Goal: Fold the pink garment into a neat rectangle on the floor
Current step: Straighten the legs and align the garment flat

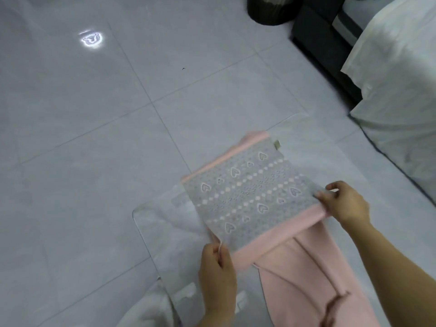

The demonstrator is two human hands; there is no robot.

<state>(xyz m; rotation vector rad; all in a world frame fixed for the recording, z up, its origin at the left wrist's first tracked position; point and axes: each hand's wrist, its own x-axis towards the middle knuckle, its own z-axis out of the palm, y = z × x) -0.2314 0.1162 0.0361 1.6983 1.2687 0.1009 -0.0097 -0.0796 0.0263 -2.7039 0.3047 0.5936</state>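
Observation:
The pink garment point(299, 263) lies on the grey tiled floor point(94, 161), over a clear plastic sheet point(165, 223). Its grey panel with pink hearts and dots point(247, 192) is turned over on top, stretching away from me. My left hand point(217, 274) pinches the near left corner of that panel, fingers curled. My right hand point(344, 204) pinches the near right corner at the fold edge. The plain pink part runs from the fold toward the bottom right of the view.
A bed with a white sheet point(398, 90) and dark frame point(323, 48) stands at the right. A dark bin point(271, 10) sits at the top. White cloth point(151, 310) lies at the lower left. A light reflection point(91, 39) glares on the floor.

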